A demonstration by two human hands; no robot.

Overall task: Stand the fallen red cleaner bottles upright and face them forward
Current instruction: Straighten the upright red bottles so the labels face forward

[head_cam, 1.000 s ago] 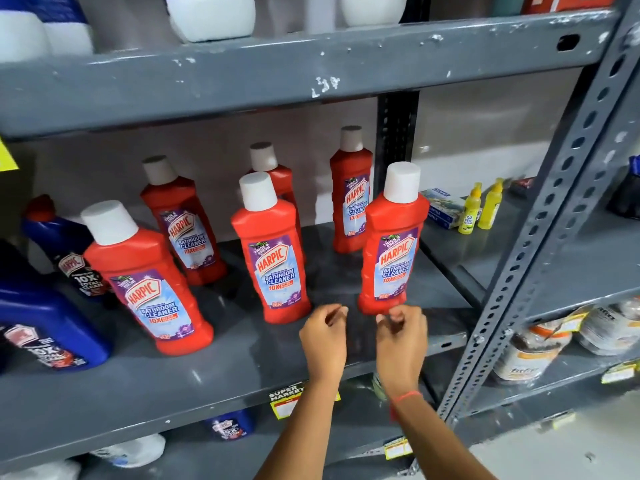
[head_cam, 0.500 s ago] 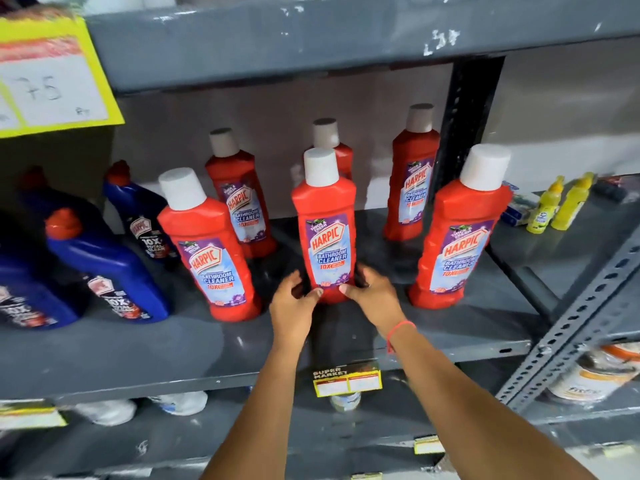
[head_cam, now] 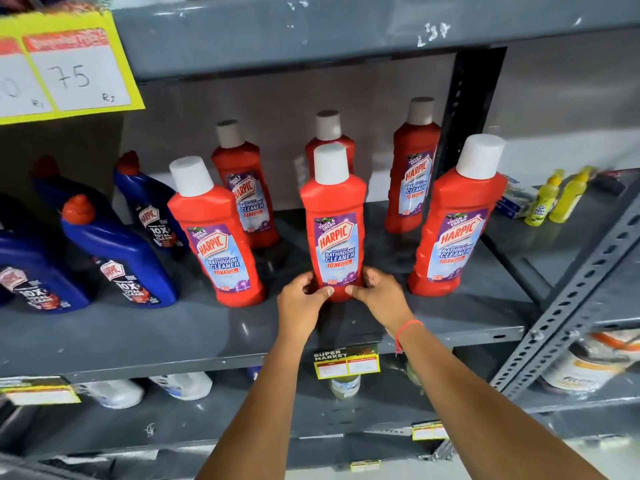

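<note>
Several red cleaner bottles with white caps stand upright on the grey shelf [head_cam: 450,327], labels facing me. The front middle bottle [head_cam: 333,209] is held at its base from both sides: my left hand [head_cam: 300,306] on its left, my right hand [head_cam: 379,296] on its right, thumbs across the front. A front left bottle [head_cam: 214,237] and a front right bottle [head_cam: 457,223] flank it. Behind stand three more: back left [head_cam: 246,192], back middle [head_cam: 329,133] partly hidden, back right [head_cam: 414,174].
Blue cleaner bottles [head_cam: 117,258] crowd the shelf's left end. A black upright post [head_cam: 474,109] rises behind the right bottles. Small yellow bottles [head_cam: 554,199] sit on the neighbouring shelf. A yellow price card [head_cam: 69,64] hangs top left. The upper shelf [head_cam: 311,32] overhangs closely.
My hands moved from the front right bottle's base leftward to the front middle bottle and closed around its base. The view shifted left and closer.
</note>
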